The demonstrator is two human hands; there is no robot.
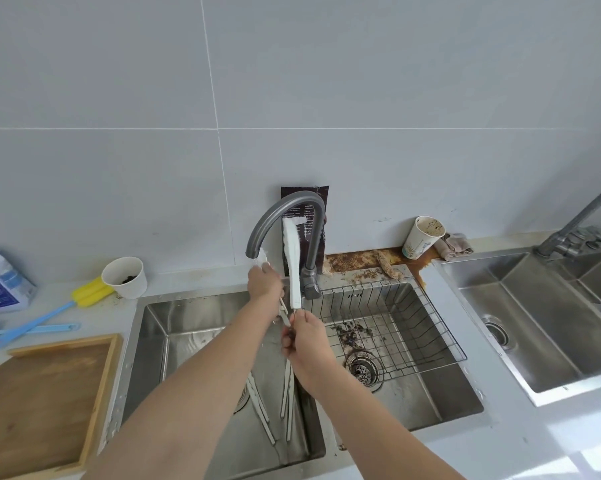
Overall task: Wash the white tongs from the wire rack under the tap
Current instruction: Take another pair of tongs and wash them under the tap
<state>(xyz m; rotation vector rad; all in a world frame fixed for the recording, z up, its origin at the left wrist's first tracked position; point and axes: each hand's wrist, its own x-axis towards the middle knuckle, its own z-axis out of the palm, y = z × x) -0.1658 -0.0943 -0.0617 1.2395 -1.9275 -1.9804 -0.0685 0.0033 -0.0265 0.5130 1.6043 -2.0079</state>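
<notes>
Right hand (pixel 304 344) gripping tongs (pixel 293 268) (rack (pixel 413 327) beside)

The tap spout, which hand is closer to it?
Left. The left hand is up right beside the tap spout, rubbing one tip of the white tongs. The right hand is lower, holding the tongs' hinge end.

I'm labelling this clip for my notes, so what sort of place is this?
Probably a shared kitchen or pantry wash-up area: a steel double sink under a grey curved tap, a second steel sink beside it, used paper cups on the stained counter, and grey tiled walls.
</notes>
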